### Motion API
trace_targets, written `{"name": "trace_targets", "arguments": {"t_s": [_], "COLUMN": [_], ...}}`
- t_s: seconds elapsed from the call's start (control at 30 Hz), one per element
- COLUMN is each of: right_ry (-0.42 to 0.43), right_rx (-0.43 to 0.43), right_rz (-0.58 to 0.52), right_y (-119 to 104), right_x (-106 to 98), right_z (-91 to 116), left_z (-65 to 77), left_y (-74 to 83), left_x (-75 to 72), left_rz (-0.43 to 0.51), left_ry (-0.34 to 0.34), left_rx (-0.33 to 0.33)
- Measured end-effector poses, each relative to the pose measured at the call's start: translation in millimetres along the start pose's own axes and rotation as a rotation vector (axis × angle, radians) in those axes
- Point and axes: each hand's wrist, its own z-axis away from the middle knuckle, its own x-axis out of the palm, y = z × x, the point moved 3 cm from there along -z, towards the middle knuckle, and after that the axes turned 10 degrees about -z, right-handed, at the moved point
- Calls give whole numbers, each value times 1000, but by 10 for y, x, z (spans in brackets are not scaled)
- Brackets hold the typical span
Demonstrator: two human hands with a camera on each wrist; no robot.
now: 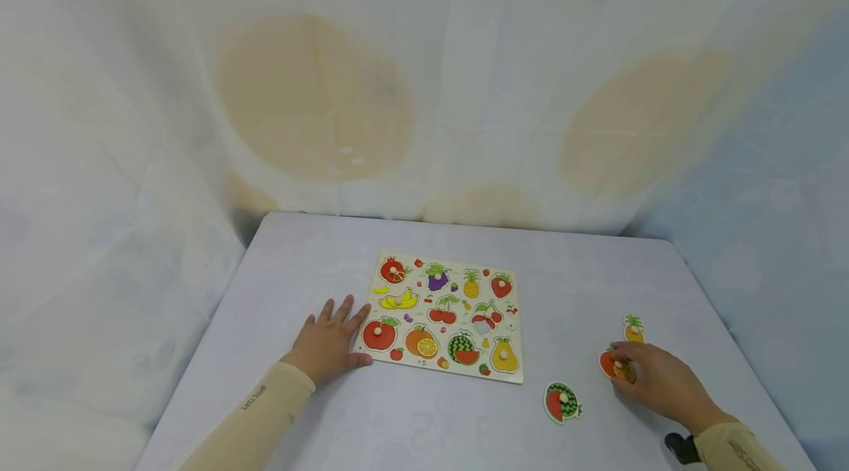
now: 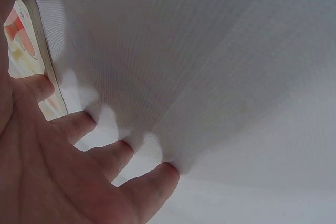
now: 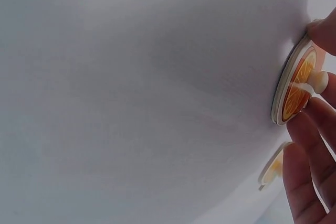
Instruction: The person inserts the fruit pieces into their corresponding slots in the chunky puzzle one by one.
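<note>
A wooden fruit puzzle board (image 1: 413,361) lies flat in the middle of the table. My left hand (image 1: 328,346) rests with spread fingers at the board's left edge, thumb and index finger touching its side and the other fingertips (image 2: 169,169) down on the cloth. To the right, my right hand (image 1: 663,382) pinches the orange puzzle piece (image 1: 606,363) between thumb and fingers. In the right wrist view this orange piece (image 3: 298,90) is tilted, its pale knob close to the fingers. A pineapple piece (image 1: 633,331) lies just beyond that hand.
A watermelon piece (image 1: 561,403) with a knob lies between the board and my right hand. Something black (image 1: 681,447) sits by the right cuff. The white-covered table (image 1: 318,235) is bounded by pale curtains (image 1: 464,88) at the back and sides.
</note>
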Motion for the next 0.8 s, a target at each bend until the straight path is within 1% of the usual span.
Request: {"name": "trace_targets", "arguments": {"t_s": [0.07,0.17,0.4,0.6,0.8], "right_ry": [-13,-8,43,48,36], "right_rx": [16,11,-48,-63,-100], "right_rz": [-7,-21,-34,-36,-55], "right_y": [0,-22,-192,-442,-791], "right_x": [-6,-23,-74,-54,-3], "right_z": [-24,-58,-183,-379,-589], "left_z": [2,2,9,-11,-21], "left_y": [-1,1,0,-3,-4], "left_x": [-4,-9,-21,7,46], "left_rz": [2,9,8,11,12], "left_ry": [2,9,22,16,17], "left_rx": [-2,-1,0,-4,-6]}}
